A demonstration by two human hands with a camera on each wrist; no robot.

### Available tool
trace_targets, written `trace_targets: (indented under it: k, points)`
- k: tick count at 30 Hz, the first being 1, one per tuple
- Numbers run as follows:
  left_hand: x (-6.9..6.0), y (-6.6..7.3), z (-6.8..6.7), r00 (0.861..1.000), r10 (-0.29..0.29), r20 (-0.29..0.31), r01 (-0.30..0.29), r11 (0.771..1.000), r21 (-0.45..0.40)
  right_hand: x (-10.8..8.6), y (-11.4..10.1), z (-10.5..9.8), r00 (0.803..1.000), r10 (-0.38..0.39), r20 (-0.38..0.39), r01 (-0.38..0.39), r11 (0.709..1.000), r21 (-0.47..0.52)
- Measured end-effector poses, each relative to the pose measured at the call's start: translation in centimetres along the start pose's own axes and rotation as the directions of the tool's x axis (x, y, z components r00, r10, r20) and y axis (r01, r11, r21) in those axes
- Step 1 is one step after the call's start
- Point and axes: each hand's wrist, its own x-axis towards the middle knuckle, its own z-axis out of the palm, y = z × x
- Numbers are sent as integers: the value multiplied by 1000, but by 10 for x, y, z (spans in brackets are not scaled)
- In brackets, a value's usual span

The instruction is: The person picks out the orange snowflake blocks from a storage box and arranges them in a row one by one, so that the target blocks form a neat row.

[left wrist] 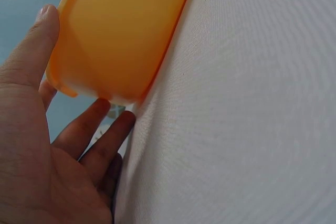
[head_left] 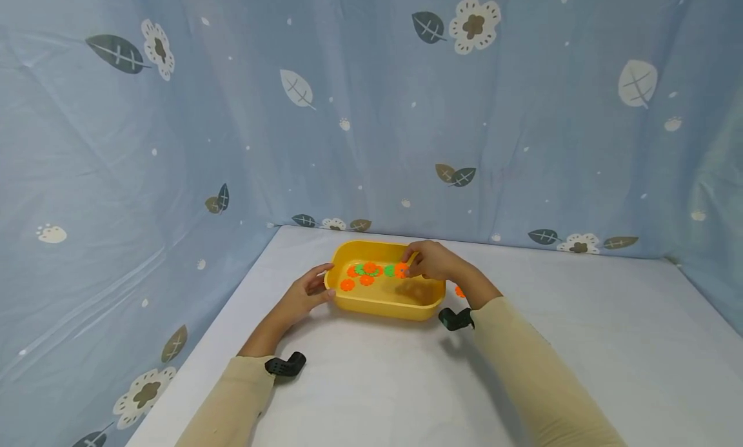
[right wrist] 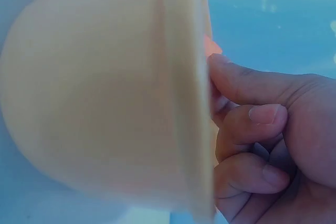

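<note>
- We see the yellow tray (head_left: 383,309) on the white-covered table (head_left: 371,389), its left end gripped between the thumb and forefinger of the left hand (head_left: 306,297), most likely so that it cannot slide.
- The other left fingers, the left-wrist view shows, stand apart beside the tray's end.
- The right hand (head_left: 432,260) reaches in over the tray's right side, pinching an orange flower-shaped disc (head_left: 401,270); a fingertip hold, we judge, suits so small a piece.
- More orange discs (head_left: 347,284) and green discs (head_left: 389,271) lie left and middle in the tray; some overlap, so we cannot count them surely.
- Right of the tray, a stray orange disc (head_left: 460,292) is partly covered by the right forearm (head_left: 478,289).
- In the right-wrist view, the tray wall hides most of the pinched disc from us.
</note>
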Motion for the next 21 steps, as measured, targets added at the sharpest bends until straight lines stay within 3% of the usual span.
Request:
trace_targets:
  k: [8,21]
  points:
    - [-3,-2,-1,1000,1,5,-1,1000,-15,-9,2,-10,1000,-17,9,17,1000,-4]
    - [0,2,2,1000,-1,-12,1,1000,-7,-37,9,-37,999,17,-32,-18,999,-27]
